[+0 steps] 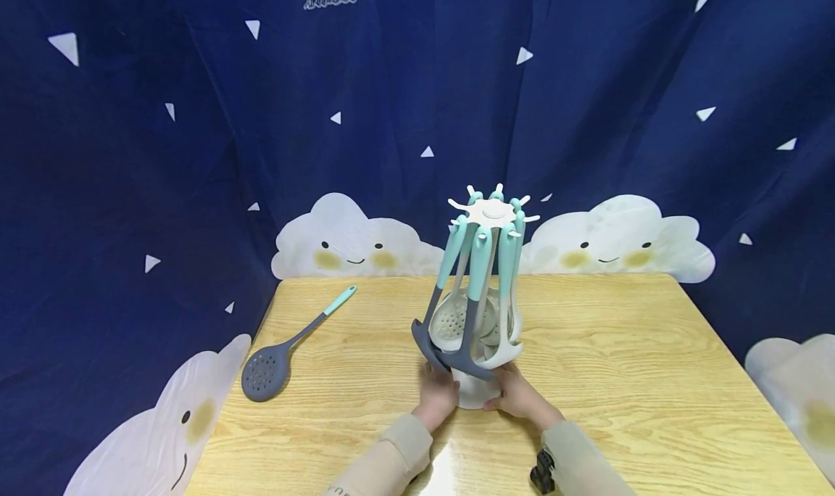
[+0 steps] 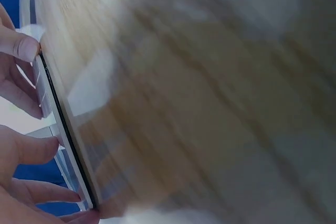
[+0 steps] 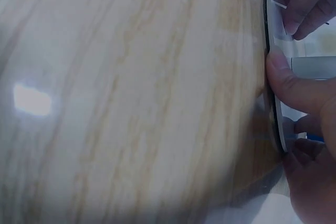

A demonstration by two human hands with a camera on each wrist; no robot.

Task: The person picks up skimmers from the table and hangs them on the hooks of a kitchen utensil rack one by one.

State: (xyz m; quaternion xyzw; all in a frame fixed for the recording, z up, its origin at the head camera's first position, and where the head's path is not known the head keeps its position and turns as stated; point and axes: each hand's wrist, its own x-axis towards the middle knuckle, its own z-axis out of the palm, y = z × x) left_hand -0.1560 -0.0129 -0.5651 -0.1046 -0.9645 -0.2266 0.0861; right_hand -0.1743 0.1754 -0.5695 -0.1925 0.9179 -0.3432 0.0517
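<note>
A white rotating utensil stand (image 1: 491, 212) stands upright on the table, hung around with several mint-handled kitchen tools. Dark grey spatula-like tools (image 1: 467, 340) and a light grey slotted ladle (image 1: 450, 320) hang from its hooks. My left hand (image 1: 438, 396) grips the left side of the stand's round white base (image 1: 475, 393), and my right hand (image 1: 520, 394) holds the right side. In the right wrist view, the right thumb and fingers (image 3: 307, 103) pinch the base's rim. The left wrist view has both hands at that rim, the left hand (image 2: 31, 177) closer.
A dark grey slotted skimmer (image 1: 266, 373) with a mint handle lies at the table's left side. The wooden table (image 1: 620, 365) reaches back to a dark blue curtain (image 1: 391, 68) printed with clouds and white triangles.
</note>
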